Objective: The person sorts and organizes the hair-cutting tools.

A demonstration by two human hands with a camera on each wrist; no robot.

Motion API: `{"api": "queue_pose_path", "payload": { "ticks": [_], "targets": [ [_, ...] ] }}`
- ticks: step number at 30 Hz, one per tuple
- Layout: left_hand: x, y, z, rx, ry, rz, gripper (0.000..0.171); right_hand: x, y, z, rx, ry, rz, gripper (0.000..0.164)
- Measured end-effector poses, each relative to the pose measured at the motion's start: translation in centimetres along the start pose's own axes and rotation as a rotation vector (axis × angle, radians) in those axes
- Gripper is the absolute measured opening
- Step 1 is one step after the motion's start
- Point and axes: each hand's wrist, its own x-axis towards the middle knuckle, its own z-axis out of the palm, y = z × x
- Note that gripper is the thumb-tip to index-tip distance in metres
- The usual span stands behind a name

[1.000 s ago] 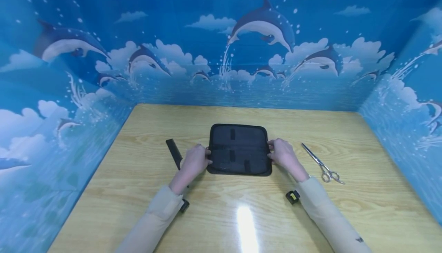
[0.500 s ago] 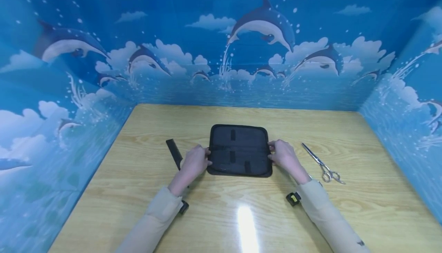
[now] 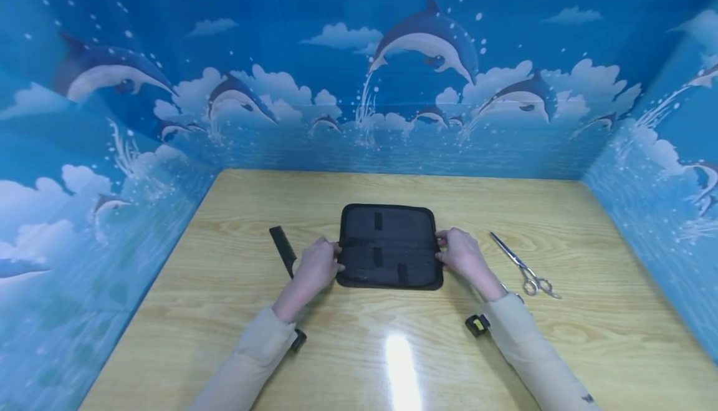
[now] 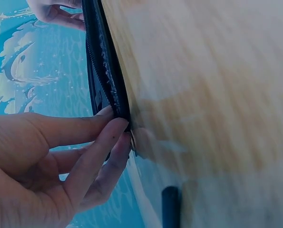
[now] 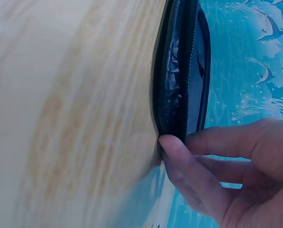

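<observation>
A black zippered case lies unfolded on the wooden table, its dark inside with several small elastic loops facing up. My left hand pinches its left edge between thumb and fingers. At the opposite edge my right hand pinches the case in the same way. In the left wrist view the zipper edge of the case runs up from the fingertips of the left hand. The right wrist view shows the right hand at a lower corner of the case.
A black comb lies left of the case, partly hidden behind the left hand and wrist. Silver scissors rest on the table to the right of the right hand. Blue dolphin-printed cloth walls the back and sides.
The case has slid very slightly toward the person, with both hands keeping their hold on its sides. Comb and scissors stay where they were.
</observation>
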Motion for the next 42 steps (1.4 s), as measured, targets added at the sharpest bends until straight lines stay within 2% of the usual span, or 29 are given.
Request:
{"api": "queue_pose_path", "payload": {
  "ticks": [10, 26, 42],
  "targets": [
    [-0.3, 0.0, 0.0, 0.009, 0.0, 0.016, 0.036, -0.4, 0.0, 0.0, -0.002, -0.008, 0.006, 0.053],
    [-0.8, 0.1, 0.2, -0.003, -0.003, 0.007, 0.037, -0.7, 0.4, 0.3, 0.016, -0.007, 0.028, 0.055],
    [-1.5, 0.4, 0.1, 0.007, -0.008, 0.009, 0.037, -1.7, 0.5, 0.6, 0.026, 0.021, 0.002, 0.053]
  ]
}}
